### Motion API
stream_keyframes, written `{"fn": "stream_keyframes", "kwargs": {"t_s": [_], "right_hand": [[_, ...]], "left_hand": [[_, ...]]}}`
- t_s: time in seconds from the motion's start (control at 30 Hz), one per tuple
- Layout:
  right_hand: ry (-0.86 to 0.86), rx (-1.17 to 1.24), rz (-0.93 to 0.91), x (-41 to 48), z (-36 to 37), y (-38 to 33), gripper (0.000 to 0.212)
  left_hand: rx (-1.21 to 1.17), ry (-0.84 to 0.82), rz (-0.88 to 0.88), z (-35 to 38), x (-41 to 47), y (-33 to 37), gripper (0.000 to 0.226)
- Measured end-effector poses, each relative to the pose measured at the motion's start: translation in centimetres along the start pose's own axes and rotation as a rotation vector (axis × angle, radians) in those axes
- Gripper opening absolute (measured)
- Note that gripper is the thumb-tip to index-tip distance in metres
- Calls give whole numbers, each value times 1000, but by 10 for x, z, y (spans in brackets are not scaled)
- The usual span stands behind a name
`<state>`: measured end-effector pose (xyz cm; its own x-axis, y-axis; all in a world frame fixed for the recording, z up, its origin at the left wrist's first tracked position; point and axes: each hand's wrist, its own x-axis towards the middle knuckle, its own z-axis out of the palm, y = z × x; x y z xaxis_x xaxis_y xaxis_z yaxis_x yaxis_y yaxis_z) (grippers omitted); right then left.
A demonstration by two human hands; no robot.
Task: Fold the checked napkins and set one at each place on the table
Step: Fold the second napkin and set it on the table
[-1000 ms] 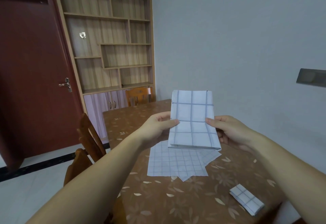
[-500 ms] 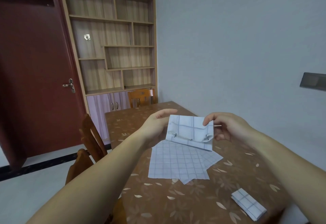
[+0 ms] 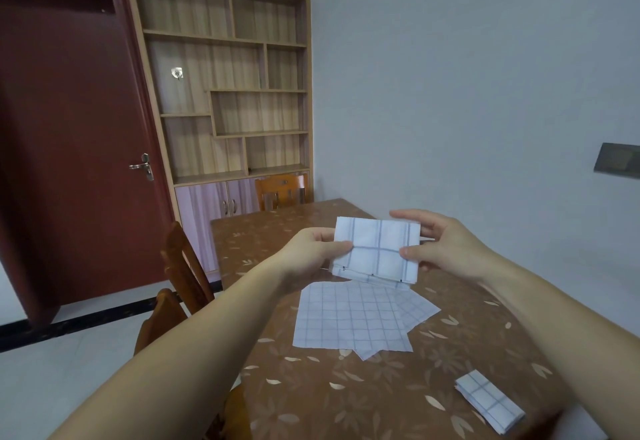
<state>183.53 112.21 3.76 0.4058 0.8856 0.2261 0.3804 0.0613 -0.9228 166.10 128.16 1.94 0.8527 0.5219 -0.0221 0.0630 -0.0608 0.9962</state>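
- A folded checked napkin (image 3: 377, 249) is held in the air above the table (image 3: 346, 405), between both hands.
- Its left edge is pinched by the left hand (image 3: 311, 252), thumb in front.
- Its right edge is pinched by the right hand (image 3: 440, 245), thumb in front.
- Unfolded napkins (image 3: 353, 318) are spread flat on the table just below.
- Another folded napkin (image 3: 490, 401) is seen near the table's right corner.

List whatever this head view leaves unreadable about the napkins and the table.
- Head view, flat napkin pile: sheet count, since top sheets cover the rest.
- Head view, held napkin: its layers, hidden behind the front face.
- Head view, left hand: its fingers, mostly behind that napkin.
- Head view, table: near end, cut off by the bottom edge.
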Motion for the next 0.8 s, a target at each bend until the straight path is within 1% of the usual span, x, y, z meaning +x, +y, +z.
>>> {"fn": "stream_keyframes", "kwargs": {"t_s": [0.03,0.07,0.13,0.17,0.23,0.37,0.5,0.6,0.67,0.73,0.8], "right_hand": [[-20,-9,19,-1,-1,0,53],[-42,-26,39,-1,-1,0,49],[-74,-84,83,-1,-4,0,20],[-87,-106,109,-2,-5,-1,11],[-85,-111,140,-2,-8,1,21],[-67,-112,156,-6,-7,2,22],[-164,-75,246,-11,-7,-2,33],[-230,-111,224,-12,-6,-6,29],[-178,-121,198,-13,-3,-6,24],[-52,-109,151,-12,1,-3,21],[87,-91,87,-10,5,-1,21]], "left_hand": [[15,6,14,1,-1,0,19],[30,11,26,3,-1,-1,20],[74,6,47,6,-2,-1,21],[90,-7,52,8,-3,1,21],[107,-29,59,12,-6,4,21],[186,-44,96,15,-7,5,23],[258,-145,124,20,-8,7,22],[285,-219,126,23,-9,8,24],[210,-192,154,27,-9,9,24],[56,-123,171,32,-10,9,28],[-97,-61,145,39,-11,8,47]]}}
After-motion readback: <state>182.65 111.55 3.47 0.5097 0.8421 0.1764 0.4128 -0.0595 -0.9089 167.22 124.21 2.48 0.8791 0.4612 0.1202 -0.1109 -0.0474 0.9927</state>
